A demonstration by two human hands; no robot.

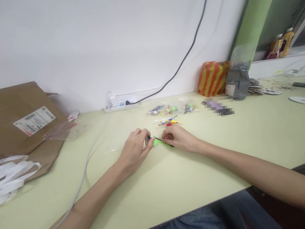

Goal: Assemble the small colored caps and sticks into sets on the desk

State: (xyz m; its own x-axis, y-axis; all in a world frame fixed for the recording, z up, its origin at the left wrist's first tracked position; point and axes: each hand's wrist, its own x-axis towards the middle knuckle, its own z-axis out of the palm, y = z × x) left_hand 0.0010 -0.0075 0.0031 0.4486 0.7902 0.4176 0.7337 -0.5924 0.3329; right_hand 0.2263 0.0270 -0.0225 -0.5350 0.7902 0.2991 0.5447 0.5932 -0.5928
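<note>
Neon-green plastic piece (164, 142) pinched between left hand (134, 149) and right hand (175, 137), over a pale desk (192, 176)

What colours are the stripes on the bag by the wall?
The bag has orange-red and yellow stripes, as the head view shows best.

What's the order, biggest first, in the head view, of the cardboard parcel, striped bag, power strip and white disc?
Cardboard parcel, then striped bag; power strip and white disc look alike, so unranked.
</note>
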